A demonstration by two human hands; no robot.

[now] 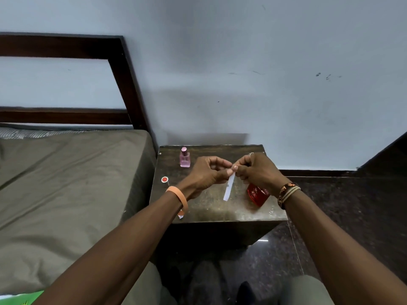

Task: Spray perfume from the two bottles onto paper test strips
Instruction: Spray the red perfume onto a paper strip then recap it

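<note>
Pink bottle (185, 158), red bottle (256, 195), one held paper strip (228, 188).

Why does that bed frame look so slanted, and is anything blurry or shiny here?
Head view: the wide-angle lens tilts the headboard; a small glare patch shows on the polished floor below the table; the left hand and right hand pinching the paper strip look fairly sharp.

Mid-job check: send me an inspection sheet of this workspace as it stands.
Surface: small dark table, worn top.
Job's things: pink bottle upright at rear left; red bottle at right, partly hidden; paper strip held above the table.
Clutter: small red round item near the left edge.
Hands: left hand and right hand both pinch the strip's top end.
Cables: nothing seen.
Surroundings: bed at left, wall behind, dark floor.
</note>
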